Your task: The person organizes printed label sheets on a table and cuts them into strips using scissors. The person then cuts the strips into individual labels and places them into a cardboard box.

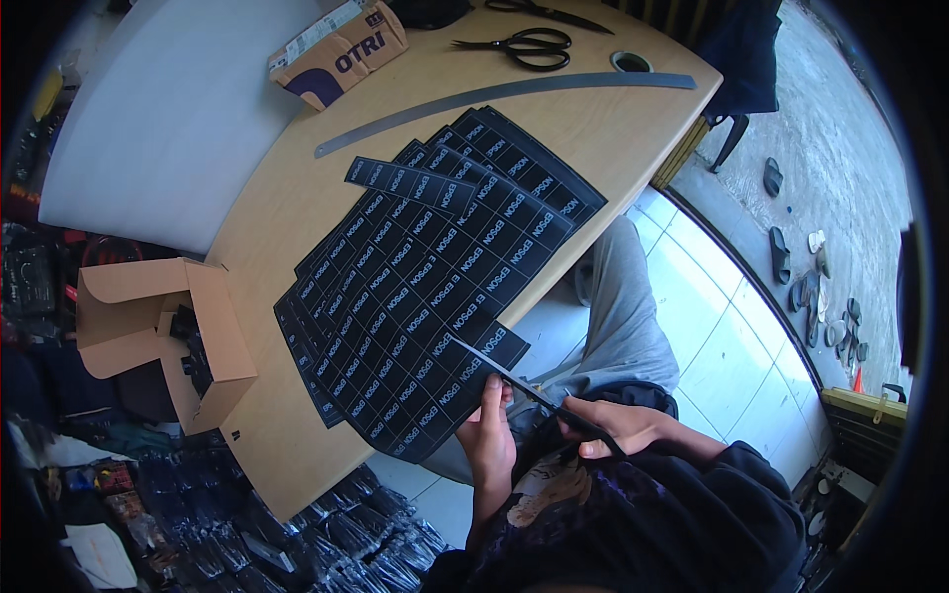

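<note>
Head view: just below the middle of the frame, a bare left hand (488,430) pinches the lower right edge of a large black sheet printed with a grid of white-lettered rectangles (415,326), thumb uppermost. Beside it, toward the lower right, the bare right hand (623,425) is closed around the handles of black-handled metal scissors (529,388), whose blades reach up and left over the sheet's lower right part; whether the blades are parted cannot be told.

The sheet lies at the centre of the frame, overlapping other black printed sheets (539,163) and overhanging a pale wooden table (282,203). One narrow black printed strip (395,179) rests slantwise on the pile.

Above the pile, a long grey metal ruler (633,81) crosses the upper part of the frame, with black loop-handled scissors (509,43) above it. A printed brown cardboard box (341,54) sits at the upper left; an open brown cardboard carton (222,336) stands at the left.
</note>
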{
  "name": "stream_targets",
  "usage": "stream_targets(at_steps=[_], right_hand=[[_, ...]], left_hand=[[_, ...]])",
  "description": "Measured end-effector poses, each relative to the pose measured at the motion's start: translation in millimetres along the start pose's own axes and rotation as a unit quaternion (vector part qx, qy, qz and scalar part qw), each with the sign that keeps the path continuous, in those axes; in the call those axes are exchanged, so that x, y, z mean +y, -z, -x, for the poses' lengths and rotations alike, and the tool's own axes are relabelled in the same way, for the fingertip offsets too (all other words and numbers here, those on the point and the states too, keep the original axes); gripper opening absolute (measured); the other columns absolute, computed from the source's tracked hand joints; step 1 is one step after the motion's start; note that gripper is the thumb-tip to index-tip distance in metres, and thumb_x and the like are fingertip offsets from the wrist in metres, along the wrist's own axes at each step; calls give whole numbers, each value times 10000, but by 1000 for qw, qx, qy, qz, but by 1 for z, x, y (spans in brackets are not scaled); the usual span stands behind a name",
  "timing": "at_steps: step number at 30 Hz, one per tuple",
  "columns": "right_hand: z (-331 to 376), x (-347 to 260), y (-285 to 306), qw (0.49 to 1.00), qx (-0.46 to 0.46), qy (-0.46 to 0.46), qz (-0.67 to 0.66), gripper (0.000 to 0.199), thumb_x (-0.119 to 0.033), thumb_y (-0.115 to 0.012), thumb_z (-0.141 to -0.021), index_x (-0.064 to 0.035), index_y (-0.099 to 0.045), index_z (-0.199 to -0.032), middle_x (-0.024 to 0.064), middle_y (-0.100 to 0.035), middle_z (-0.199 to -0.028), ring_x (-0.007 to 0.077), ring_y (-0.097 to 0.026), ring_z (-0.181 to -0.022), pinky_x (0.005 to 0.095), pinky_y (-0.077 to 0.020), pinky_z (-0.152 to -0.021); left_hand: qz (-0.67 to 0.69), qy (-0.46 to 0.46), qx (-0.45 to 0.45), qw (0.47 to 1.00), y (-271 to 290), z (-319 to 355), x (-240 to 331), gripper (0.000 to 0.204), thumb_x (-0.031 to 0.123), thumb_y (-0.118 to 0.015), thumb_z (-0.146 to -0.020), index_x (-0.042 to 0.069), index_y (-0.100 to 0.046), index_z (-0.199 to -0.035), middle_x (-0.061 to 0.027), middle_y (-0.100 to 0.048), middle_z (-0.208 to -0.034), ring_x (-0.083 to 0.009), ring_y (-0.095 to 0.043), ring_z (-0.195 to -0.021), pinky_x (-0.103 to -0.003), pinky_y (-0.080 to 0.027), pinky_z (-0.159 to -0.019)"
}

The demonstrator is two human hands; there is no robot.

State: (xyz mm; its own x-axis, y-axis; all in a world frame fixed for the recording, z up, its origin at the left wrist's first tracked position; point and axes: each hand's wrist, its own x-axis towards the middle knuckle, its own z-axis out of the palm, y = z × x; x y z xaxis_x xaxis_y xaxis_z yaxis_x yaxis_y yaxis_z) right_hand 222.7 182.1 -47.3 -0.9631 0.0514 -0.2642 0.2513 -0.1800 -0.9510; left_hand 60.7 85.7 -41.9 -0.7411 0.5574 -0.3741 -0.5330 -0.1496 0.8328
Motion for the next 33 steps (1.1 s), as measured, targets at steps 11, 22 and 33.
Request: stream_targets(at_steps=[11, 22, 33], right_hand=[[-1, 5, -5, 1000, 18, 8, -3, 741, -740, -483, -770, -25, -428, -959, 43, -461, -728, 171, -482, -666, 323, -403, -621], [8, 1, -5, 1000, 9, -2, 6, 760, -752, -475, -765, -19, -440, -962, 43, -482, -726, 170, -502, -674, 322, -409, -617], [17, -8, -5, 999, 5, -37, 25, 838, -778, -429, -762, 18, -445, -1024, 87, -521, -778, 223, -557, -740, 352, -438, -674]], left_hand=[[-6, -15, -9, 1000, 1, 1, 0, 111, 19, -592, -872, 43, -581, -980, -31, -583, -886, -110, -534, -766, -261, -470, -730], [-45, -17, -14, 999, 0, 9, 2, 138, 8, -582, -875, 31, -567, -1010, -41, -577, -918, -119, -524, -780, -267, -460, -725], [-34, -9, -19, 999, -4, 12, 0, 118, 20, -576, -882, 12, -569, -999, -52, -585, -922, -116, -537, -788, -254, -454, -719]])
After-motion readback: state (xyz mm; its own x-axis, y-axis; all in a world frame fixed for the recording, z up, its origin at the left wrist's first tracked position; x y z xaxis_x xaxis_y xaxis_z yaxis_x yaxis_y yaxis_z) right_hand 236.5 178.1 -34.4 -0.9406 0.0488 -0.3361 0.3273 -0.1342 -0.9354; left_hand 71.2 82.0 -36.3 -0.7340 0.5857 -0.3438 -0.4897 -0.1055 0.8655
